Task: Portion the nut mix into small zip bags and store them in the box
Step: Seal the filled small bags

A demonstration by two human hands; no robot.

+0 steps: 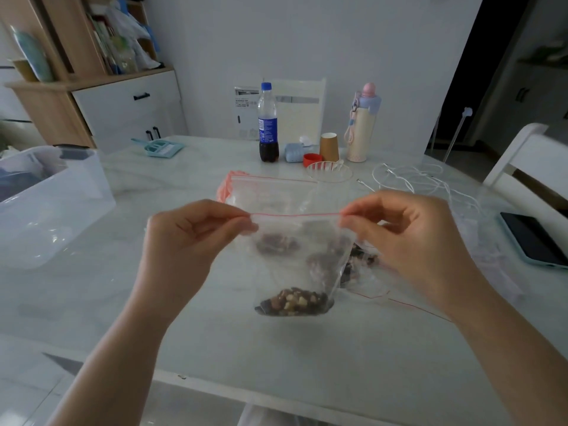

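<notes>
I hold a small clear zip bag with a red seal line up above the table, in the centre of the view. My left hand pinches its top left corner and my right hand pinches its top right corner. A portion of nut mix lies at the bag's bottom. Behind it, on the table, lie more clear zip bags and another bag holding nut mix, partly hidden by my right hand. A clear plastic box stands at the left edge of the table.
At the back of the white table stand a cola bottle, a paper cup, a pastel flask, a red lid and a clear bowl. A white cable and a phone lie at right.
</notes>
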